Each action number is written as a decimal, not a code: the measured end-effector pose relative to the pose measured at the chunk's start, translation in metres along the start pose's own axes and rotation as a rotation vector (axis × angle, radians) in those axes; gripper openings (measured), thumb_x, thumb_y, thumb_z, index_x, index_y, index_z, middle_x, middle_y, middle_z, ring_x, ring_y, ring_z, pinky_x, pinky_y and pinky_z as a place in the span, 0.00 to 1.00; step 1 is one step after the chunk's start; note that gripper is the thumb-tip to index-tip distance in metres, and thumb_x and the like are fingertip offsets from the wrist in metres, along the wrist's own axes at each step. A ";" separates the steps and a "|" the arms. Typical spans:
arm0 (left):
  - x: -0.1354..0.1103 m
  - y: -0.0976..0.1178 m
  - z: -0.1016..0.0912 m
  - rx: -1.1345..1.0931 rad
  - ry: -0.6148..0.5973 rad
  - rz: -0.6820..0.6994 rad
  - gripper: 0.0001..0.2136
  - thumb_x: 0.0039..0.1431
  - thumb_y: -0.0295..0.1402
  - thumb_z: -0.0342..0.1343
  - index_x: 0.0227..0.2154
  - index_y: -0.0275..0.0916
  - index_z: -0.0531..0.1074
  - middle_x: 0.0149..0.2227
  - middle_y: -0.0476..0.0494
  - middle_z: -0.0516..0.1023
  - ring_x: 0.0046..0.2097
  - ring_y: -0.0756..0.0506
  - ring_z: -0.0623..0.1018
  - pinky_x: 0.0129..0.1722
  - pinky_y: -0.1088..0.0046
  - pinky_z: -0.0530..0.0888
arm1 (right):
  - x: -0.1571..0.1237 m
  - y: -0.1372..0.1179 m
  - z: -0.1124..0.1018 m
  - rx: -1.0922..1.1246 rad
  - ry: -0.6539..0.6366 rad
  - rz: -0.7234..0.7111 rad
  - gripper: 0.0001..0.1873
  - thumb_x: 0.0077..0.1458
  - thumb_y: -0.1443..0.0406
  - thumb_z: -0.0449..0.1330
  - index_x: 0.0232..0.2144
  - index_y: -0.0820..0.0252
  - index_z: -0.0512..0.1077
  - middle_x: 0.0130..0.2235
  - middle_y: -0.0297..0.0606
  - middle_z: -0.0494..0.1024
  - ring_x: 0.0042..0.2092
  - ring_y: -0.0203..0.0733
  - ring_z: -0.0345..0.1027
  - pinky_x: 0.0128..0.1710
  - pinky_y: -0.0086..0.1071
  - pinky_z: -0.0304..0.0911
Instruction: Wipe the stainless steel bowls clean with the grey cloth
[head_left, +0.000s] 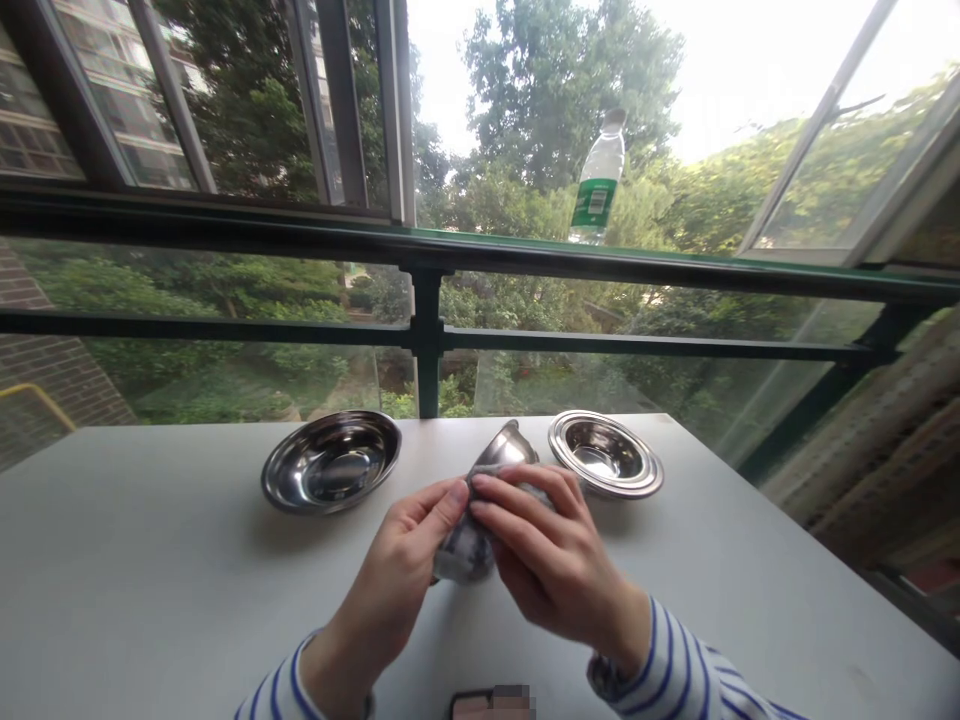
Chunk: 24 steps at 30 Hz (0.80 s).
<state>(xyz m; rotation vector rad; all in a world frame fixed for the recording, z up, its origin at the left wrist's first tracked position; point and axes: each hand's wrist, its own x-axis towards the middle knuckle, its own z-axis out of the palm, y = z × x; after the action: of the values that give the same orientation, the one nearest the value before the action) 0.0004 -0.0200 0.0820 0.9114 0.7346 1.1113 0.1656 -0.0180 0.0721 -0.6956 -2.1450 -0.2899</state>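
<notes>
A shiny metal bowl [506, 447] is held on its side above the white table, its far rim tilted up. My left hand [401, 560] grips it from the left, with the thumb on the near side and the other fingers partly hidden. Across its surface, my right hand [555, 555] presses a greyish cloth [466, 552] with closed fingers. Part of the cloth hangs below the fingers, slightly blurred. Both hands hide much of the bowl.
A wide metal bowl [330, 462] stands at the back left of the white table [150, 590], and metal bowls that look nested [649, 480] stand at the back right. A phone-like object [472, 706] lies at the front edge. A plastic bottle [598, 190] stands on the window rail [675, 272].
</notes>
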 end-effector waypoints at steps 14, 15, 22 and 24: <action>-0.001 0.004 0.006 -0.114 0.103 0.023 0.08 0.53 0.34 0.58 0.34 0.36 0.77 0.29 0.46 0.78 0.30 0.52 0.75 0.33 0.78 0.71 | 0.000 -0.001 0.001 -0.029 -0.068 -0.019 0.22 0.54 0.70 0.54 0.52 0.63 0.64 0.55 0.44 0.68 0.55 0.52 0.56 0.50 0.49 0.60; -0.001 0.004 0.006 -0.126 0.103 0.024 0.08 0.53 0.34 0.58 0.34 0.36 0.77 0.29 0.46 0.78 0.30 0.51 0.75 0.33 0.78 0.71 | 0.000 -0.002 0.000 -0.040 -0.084 -0.036 0.22 0.54 0.70 0.54 0.52 0.63 0.64 0.55 0.43 0.68 0.55 0.52 0.57 0.50 0.49 0.60; -0.005 0.009 0.010 -0.139 0.134 0.014 0.07 0.51 0.33 0.59 0.30 0.34 0.77 0.27 0.45 0.78 0.28 0.50 0.76 0.28 0.78 0.71 | 0.003 0.013 -0.003 0.011 0.060 0.144 0.22 0.56 0.72 0.51 0.54 0.58 0.62 0.53 0.44 0.69 0.52 0.48 0.61 0.49 0.47 0.62; -0.004 0.010 0.011 -0.149 0.159 0.019 0.07 0.50 0.33 0.59 0.29 0.34 0.76 0.26 0.46 0.77 0.27 0.50 0.75 0.29 0.77 0.72 | 0.003 0.009 -0.002 0.014 0.046 0.134 0.23 0.56 0.72 0.51 0.54 0.59 0.63 0.53 0.44 0.69 0.52 0.48 0.60 0.49 0.47 0.62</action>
<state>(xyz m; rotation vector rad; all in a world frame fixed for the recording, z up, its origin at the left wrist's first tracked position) 0.0045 -0.0252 0.0960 0.7107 0.7632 1.2486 0.1707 -0.0107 0.0750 -0.8127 -2.0443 -0.2164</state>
